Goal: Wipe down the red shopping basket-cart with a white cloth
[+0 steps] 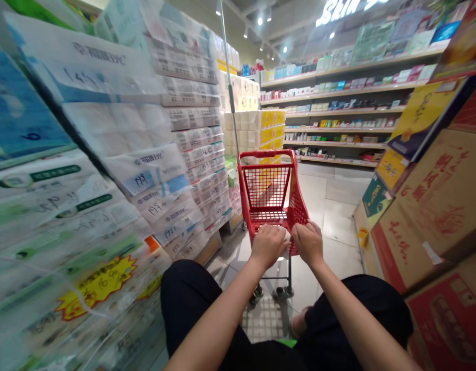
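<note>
A red plastic shopping cart (267, 153) with grid walls stands between my knees. My left hand (269, 244) is closed over a white wipe or tissue (286, 233) at the cart's near side. Beside it, my right hand (307, 241) is curled into a fist at the near right edge of the cart and seems to grip it. The fingertips of both hands are partly hidden. The seen part of the basket's grid floor holds nothing.
Tall stacks of wrapped tissue packs (152, 175) line the left, with a yellow price tag (98, 286). Cardboard boxes (435, 206) are piled close on the right. Shelves (338, 93) of small goods stand behind, beyond the tiled floor (336, 206). A thin pole (230, 98) rises beside the cart.
</note>
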`<control>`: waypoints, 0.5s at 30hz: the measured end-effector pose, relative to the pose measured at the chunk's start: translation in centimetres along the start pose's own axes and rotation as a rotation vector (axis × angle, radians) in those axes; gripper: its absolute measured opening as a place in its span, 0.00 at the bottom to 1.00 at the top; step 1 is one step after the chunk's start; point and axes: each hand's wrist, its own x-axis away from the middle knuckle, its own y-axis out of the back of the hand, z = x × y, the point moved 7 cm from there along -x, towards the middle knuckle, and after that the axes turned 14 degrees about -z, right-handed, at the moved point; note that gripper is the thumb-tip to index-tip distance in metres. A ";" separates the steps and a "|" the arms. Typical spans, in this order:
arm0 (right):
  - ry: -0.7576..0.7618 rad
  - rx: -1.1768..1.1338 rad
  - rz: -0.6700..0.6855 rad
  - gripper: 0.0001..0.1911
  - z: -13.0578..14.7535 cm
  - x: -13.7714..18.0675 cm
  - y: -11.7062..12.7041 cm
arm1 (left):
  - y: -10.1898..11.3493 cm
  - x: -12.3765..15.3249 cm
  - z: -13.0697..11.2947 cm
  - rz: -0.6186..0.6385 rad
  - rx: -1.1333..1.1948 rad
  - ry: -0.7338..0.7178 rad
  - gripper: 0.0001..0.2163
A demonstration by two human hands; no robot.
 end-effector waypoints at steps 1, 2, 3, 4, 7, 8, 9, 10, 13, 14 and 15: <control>-0.002 0.004 -0.005 0.18 0.0 0.0 0.0 | -0.2 0.1 0.0 0.006 -0.010 0.001 0.14; -0.001 0.006 -0.011 0.18 -0.1 0.1 0.0 | -0.5 0.1 0.0 0.011 -0.022 0.001 0.14; 0.004 0.006 -0.015 0.18 -0.1 0.1 0.0 | -0.7 0.1 0.0 0.015 -0.036 0.003 0.12; 0.012 0.004 -0.021 0.18 -0.1 0.1 0.1 | -0.9 0.1 0.0 0.019 -0.050 0.006 0.11; 0.042 -0.011 -0.046 0.16 -0.5 0.1 0.2 | -1.0 0.3 0.2 0.023 -0.064 -0.008 0.12; 0.051 -0.017 -0.053 0.16 -0.6 0.1 0.3 | -0.8 0.5 0.5 0.017 -0.058 -0.021 0.12; 0.058 -0.020 -0.060 0.16 -0.9 0.1 0.3 | -0.5 0.7 0.9 0.010 -0.048 -0.036 0.12; 0.061 -0.023 -0.064 0.16 -1.1 0.1 0.3 | -0.1 1.0 1.6 0.004 -0.036 -0.053 0.11; 0.059 -0.043 -0.066 0.15 -1.9 0.1 0.3 | 1.4 2.0 4.3 -0.003 0.010 -0.123 0.10; 0.055 -0.053 -0.067 0.15 -2.0 0.1 0.3 | 1.9 2.2 5.2 -0.004 0.029 -0.153 0.10; 0.051 -0.062 -0.068 0.15 -2.1 0.1 0.3 | 2.3 2.3 6.1 -0.003 0.049 -0.186 0.10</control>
